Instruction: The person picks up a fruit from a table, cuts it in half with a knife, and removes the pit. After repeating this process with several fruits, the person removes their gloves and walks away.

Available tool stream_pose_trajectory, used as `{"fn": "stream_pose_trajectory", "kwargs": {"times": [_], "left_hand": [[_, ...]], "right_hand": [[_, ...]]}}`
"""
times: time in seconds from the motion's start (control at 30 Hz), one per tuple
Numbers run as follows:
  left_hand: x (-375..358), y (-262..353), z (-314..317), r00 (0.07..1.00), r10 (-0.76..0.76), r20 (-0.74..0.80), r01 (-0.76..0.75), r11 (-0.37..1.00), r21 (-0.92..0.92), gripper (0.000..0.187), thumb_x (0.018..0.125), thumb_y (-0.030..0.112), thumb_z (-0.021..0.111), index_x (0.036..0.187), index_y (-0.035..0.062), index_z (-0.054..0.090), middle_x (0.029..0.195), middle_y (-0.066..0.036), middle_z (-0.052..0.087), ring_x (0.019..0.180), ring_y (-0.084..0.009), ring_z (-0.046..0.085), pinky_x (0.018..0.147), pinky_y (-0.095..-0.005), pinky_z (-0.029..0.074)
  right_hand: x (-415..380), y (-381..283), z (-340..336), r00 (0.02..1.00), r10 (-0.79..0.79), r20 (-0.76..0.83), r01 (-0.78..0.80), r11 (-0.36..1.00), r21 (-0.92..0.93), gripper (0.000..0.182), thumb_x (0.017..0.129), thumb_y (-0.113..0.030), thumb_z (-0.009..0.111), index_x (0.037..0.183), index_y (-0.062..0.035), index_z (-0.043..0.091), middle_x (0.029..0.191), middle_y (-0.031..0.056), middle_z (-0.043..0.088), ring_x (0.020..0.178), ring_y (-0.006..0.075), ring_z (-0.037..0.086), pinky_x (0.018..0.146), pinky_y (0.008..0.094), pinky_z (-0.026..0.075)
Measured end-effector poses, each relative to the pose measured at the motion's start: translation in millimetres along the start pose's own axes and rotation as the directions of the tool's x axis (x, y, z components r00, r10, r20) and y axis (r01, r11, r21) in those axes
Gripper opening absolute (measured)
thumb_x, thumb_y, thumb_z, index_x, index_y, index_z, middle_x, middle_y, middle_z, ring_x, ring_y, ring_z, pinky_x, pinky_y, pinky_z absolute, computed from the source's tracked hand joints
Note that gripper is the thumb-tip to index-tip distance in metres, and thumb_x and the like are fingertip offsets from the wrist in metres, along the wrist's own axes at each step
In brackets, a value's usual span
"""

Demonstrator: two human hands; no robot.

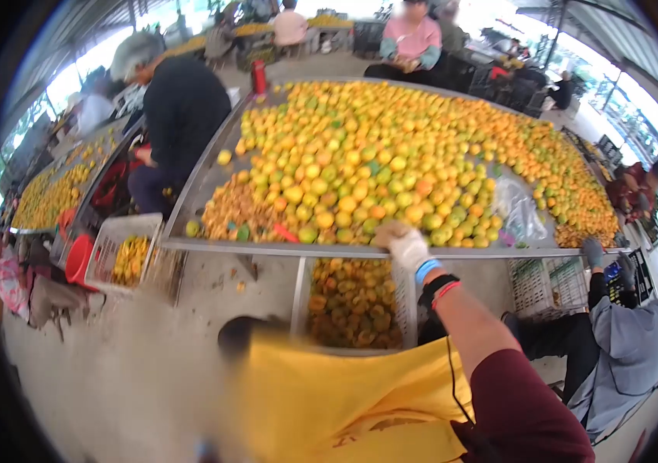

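My right hand, in a pale glove with browned fingertips, is at the near rim of a metal table. Its fingers look bunched over the edge of a heap of round yellow-orange fruits; what they hold, if anything, is hidden. To the hand's left, a small red object lies beside brownish-orange scraps. Below the rim stands a crate of darker, browner fruits. A beige smear at lower left may be my left hand, close to the camera and blurred.
A white crate with yellow fruits and a red bucket stand at left. Clear plastic lies on the table. A person in grey sits close at right, another in black at left. Further people sit beyond.
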State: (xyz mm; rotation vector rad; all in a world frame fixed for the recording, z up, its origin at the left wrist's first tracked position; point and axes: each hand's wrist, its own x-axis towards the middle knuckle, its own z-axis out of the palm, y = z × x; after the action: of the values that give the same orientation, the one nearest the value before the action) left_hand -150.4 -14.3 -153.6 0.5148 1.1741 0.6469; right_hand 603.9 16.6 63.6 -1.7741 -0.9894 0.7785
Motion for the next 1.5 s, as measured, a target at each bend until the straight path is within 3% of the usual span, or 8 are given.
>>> {"fn": "stream_pose_trajectory", "kwargs": {"times": [0.03,0.17,0.23,0.5,0.7,1.07,1.27,1.5], "left_hand": [[6.2,19.6,8.5,0.896,0.284,-0.342,-0.215,0.95,0.226,0.029,0.097,0.041,0.067,0.091,0.0126,0.067,0.08,-0.004,0.067,0.072,-0.0171,0.065,0.066,-0.0333,0.056],[-14.9,190.4,163.9,0.801,0.582,-0.136,-0.566,0.812,0.143,0.034,0.106,0.033,0.06,0.122,0.0038,0.07,0.096,0.0,0.068,0.087,-0.0139,0.065,0.082,-0.0305,0.054],[-20.6,239.3,244.3,0.775,0.631,-0.018,-0.629,0.775,0.064,0.047,0.106,0.036,0.06,0.133,-0.0014,0.064,0.098,-0.001,0.064,0.09,-0.014,0.061,0.089,-0.0313,0.052],[52.3,273.4,452.4,0.69,0.683,0.24,-0.57,0.716,-0.403,0.058,0.108,0.037,0.052,0.144,-0.0083,0.051,0.132,-0.02,0.065,0.123,-0.0329,0.062,0.113,-0.0484,0.046],[115.9,258.2,487.6,0.728,0.684,0.044,-0.579,0.649,-0.493,0.053,0.107,0.035,0.054,0.139,-0.0075,0.055,0.129,-0.018,0.066,0.117,-0.0301,0.065,0.105,-0.0463,0.053],[137.9,274.9,463.0,0.794,0.608,-0.001,-0.528,0.688,-0.498,0.05,0.106,0.031,0.055,0.137,-0.0084,0.055,0.118,-0.013,0.066,0.11,-0.0256,0.067,0.104,-0.0445,0.053],[126.4,270.2,472.1,0.783,0.618,0.069,-0.538,0.729,-0.424,0.06,0.107,0.035,0.053,0.146,-0.0097,0.046,0.136,-0.022,0.06,0.127,-0.0354,0.06,0.114,-0.0488,0.046],[132.1,250.9,505.9,0.744,0.587,0.32,-0.512,0.808,-0.29,0.05,0.108,0.028,0.053,0.138,-0.0118,0.054,0.11,-0.011,0.065,0.099,-0.0195,0.064,0.099,-0.0357,0.052]], "right_hand": [[7.5,11.2,3.3,0.999,-0.051,0.007,0.051,0.999,0.02,0.038,0.095,-0.023,0.071,0.125,-0.001,0.071,0.119,0.0099,0.074,0.111,0.0202,0.068,0.098,0.0321,0.052],[11.7,1.9,1.9,0.999,0.038,-0.011,-0.038,0.999,0.012,0.041,0.095,-0.037,0.068,0.117,-0.003,0.074,0.108,0.0095,0.077,0.099,0.0217,0.07,0.09,0.0334,0.053],[0.8,-47.3,0.7,0.999,0.049,0.009,-0.043,0.934,-0.355,0.037,0.095,-0.037,0.067,0.116,-0.0068,0.075,0.113,0.0125,0.076,0.101,0.0275,0.071,0.09,0.0356,0.054],[37.4,-137.3,107.4,0.922,-0.336,0.194,0.382,0.871,-0.31,0.031,0.095,-0.028,0.066,0.118,-0.0089,0.075,0.108,0.0133,0.076,0.103,0.0313,0.072,0.091,0.0384,0.056],[92.6,-125.6,217.7,0.923,-0.185,0.337,0.383,0.4,-0.833,0.021,0.086,-0.019,0.068,0.099,-0.0032,0.072,0.084,0.0216,0.073,0.08,0.0397,0.073,0.069,0.0508,0.059],[135.1,-109.2,200.6,0.908,-0.065,0.413,0.387,0.508,-0.77,0.023,0.084,-0.018,0.068,0.1,-0.0056,0.077,0.093,0.018,0.077,0.089,0.0376,0.076,0.072,0.0508,0.06],[129.6,-114.1,141.6,0.929,-0.23,0.29,0.268,0.959,-0.096,0.034,0.086,-0.026,0.073,0.111,-0.0021,0.073,0.101,0.0135,0.075,0.083,0.029,0.073,0.078,0.039,0.057],[74.8,-140.3,73.2,0.973,-0.029,0.227,-0.083,0.881,0.465,0.044,0.092,-0.022,0.07,0.129,0.001,0.063,0.091,0.0045,0.067,0.07,0.0102,0.06,0.055,0.0255,0.047]]}}
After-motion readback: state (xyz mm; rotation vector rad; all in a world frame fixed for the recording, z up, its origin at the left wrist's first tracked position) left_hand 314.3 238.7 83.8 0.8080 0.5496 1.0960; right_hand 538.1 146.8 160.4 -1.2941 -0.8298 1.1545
